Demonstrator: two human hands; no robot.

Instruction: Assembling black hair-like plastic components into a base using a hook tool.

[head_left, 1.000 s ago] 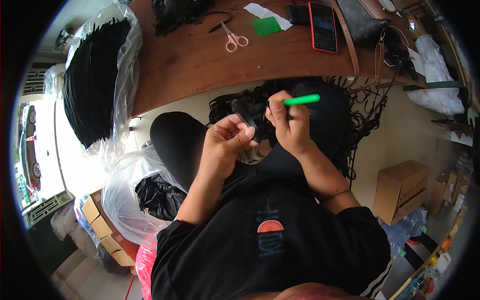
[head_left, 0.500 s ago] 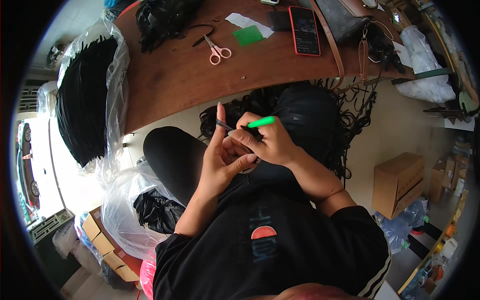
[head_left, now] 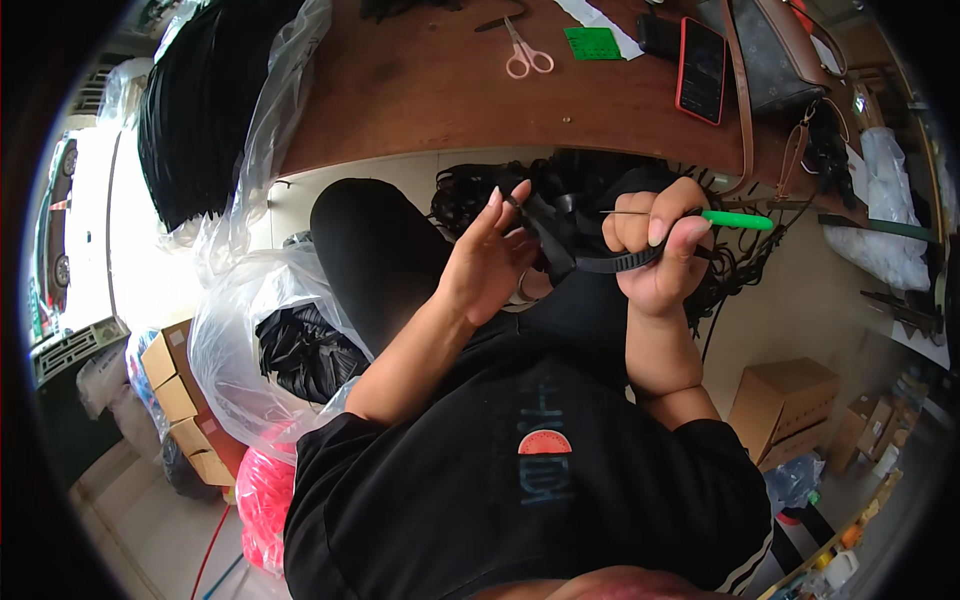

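In my right hand (head_left: 660,245) a green-handled awl (head_left: 738,219) lies across the closed fist, its thin metal shaft pointing left. The same hand grips a black ridged strap (head_left: 612,263). This strap bends over my lap and runs up to the fingertips of my left hand (head_left: 487,262), which appear to pinch it; the exact grip is partly hidden. The left thumb and index finger stretch upward while the other fingers curl loosely. More black straps (head_left: 535,215) hang between the hands, dark against my dark trousers, so their ends are hard to make out.
On the brown table (head_left: 430,110) ahead are pink-handled scissors (head_left: 527,62), a green card (head_left: 592,43), a red-edged phone (head_left: 701,70) and a handbag (head_left: 775,60). Bundled black strips (head_left: 205,110) stand left in clear plastic. Cardboard boxes (head_left: 783,405) sit right; a plastic bag (head_left: 235,355) is left.
My hands have moved apart, the right one going right with the awl. Its metal shaft now shows, and the ridged strap stretches between the hands. The view has shifted, moving the table up and right.
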